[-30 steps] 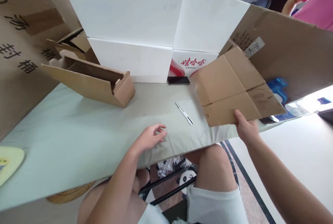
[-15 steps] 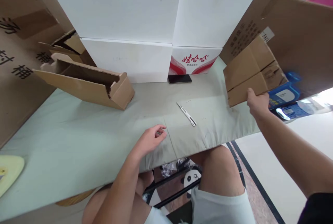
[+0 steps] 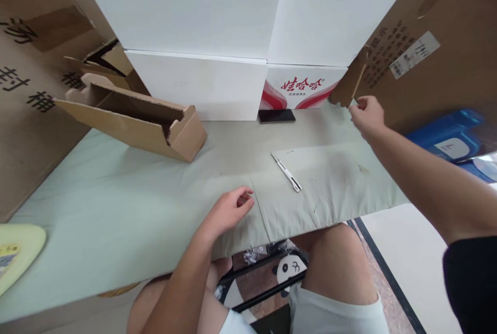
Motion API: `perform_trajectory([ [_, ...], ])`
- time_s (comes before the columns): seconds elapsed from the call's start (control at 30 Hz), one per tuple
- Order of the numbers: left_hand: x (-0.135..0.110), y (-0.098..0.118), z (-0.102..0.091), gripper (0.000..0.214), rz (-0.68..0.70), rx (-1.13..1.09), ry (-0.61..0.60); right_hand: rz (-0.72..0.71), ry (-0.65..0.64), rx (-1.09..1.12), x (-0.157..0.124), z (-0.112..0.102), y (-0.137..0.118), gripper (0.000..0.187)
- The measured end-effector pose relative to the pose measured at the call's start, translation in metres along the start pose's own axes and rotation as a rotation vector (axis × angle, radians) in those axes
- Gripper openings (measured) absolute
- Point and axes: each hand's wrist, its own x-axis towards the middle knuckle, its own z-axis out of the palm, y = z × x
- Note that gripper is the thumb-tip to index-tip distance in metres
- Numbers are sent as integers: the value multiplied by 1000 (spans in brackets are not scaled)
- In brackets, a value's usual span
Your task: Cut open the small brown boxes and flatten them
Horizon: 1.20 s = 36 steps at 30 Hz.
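Note:
My right hand (image 3: pixel 368 116) pinches the near lower edge of a brown cardboard piece (image 3: pixel 351 81) at the back right of the table. The cardboard is turned nearly edge-on, between the white boxes and the big carton wall, so its shape is partly hidden. Empty and loosely curled, with a gap between thumb and fingers, my left hand (image 3: pixel 230 208) rests near the table's front edge. A white utility knife (image 3: pixel 286 172) lies to its right. Farther back, a dark phone (image 3: pixel 276 116) lies against the white box with red print (image 3: pixel 298 88).
An open cardboard tray box (image 3: pixel 155 124) stands at the left. White boxes (image 3: pixel 194 8) wall off the back; large cartons stand at left (image 3: pixel 23 132) and right (image 3: pixel 438 23). A blue package (image 3: pixel 446 134) is near my right forearm. A pale yellow object (image 3: pixel 21 253) lies at the left edge.
My right hand has moved back and slightly left with the cardboard, which has turned from broadside to nearly edge-on. The view has shifted a little; my left hand stays in place.

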Motion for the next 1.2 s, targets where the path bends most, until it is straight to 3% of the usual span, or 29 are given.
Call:
perform_trajectory([
  [0.13,-5,8,-4,38,22,5,29,-121,-188,-30,-61,50,-43,29],
  [0.23,-9,8,-7,36,40,-10,92,-508,-430,5,-111,88,-106,37],
  [0.3,-12,5,-9,35,54,-22,132,-821,-516,42,-143,110,-157,40],
  [0.4,-17,-1,-12,30,81,-39,189,-1138,-596,50,-183,142,-230,58],
  [0.5,-21,-4,-17,24,127,-66,252,-1236,-589,-156,-205,169,-280,64],
  [0.6,-28,-4,-26,19,185,-117,371,-1206,-594,-375,-209,180,-292,54],
  [0.67,-35,-3,-36,19,207,-155,508,-1200,-583,-389,-209,171,-281,50],
  [0.73,-42,-3,-48,18,257,-215,760,-1247,-543,-311,-214,147,-261,48],
  [0.83,-53,-8,-66,12,403,-310,1247,-1431,-458,-125,-235,89,-233,40],
  [0.9,-59,-15,-77,10,472,-333,1424,-1533,-566,-43,-256,47,-221,36],
  [0.97,-62,-22,-85,20,510,-332,1393,-1550,-802,-3,-280,15,-213,25],
  [1.03,-64,-28,-88,37,561,-314,1221,-1483,-929,49,-301,-2,-207,13],
  [1.13,-67,-29,-88,54,648,-217,945,-1446,-1009,101,-321,-4,-200,22],
  [1.2,-67,-23,-87,60,688,-120,836,-1474,-1043,106,-328,1,-197,26],
])
